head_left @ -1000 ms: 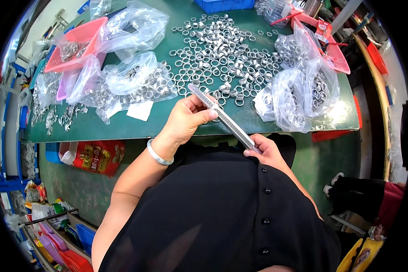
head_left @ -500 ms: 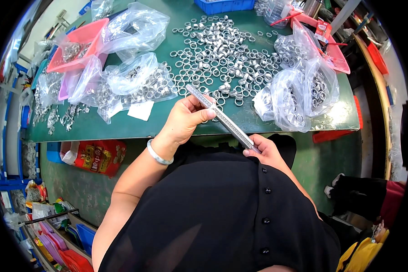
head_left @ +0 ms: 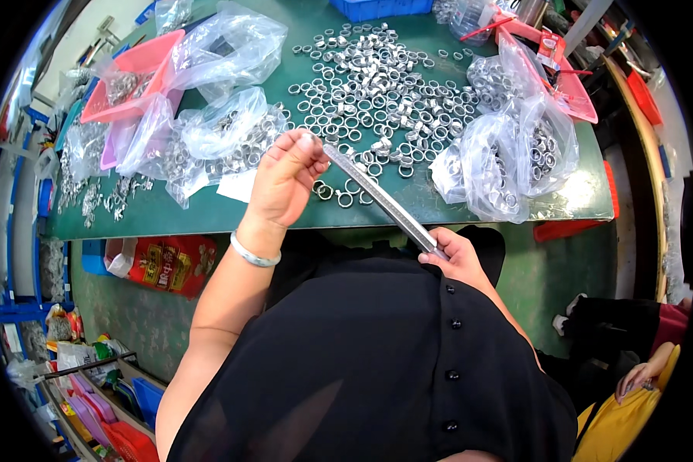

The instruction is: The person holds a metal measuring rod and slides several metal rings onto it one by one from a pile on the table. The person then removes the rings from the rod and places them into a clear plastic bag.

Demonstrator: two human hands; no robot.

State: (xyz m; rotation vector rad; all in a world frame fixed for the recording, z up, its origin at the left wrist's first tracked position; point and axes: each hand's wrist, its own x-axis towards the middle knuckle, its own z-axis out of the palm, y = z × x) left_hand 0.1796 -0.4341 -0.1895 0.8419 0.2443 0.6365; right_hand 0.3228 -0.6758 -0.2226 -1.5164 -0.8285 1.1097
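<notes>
Right hand (head_left: 458, 256): grip closed on the ruler (head_left: 385, 202) — left hand (head_left: 283, 179) curled by its far tip, its grip unclear

Rings (head_left: 381, 73) on table (head_left: 146, 220) between bags (head_left: 489, 165)

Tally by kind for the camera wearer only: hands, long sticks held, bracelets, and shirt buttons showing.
Hands: 2 (left hand, right hand)
Grey stick: 1
Bracelet: 1
Black buttons: 4
Total: 8
Anything small between the left fingertips is too unclear to count.
</notes>
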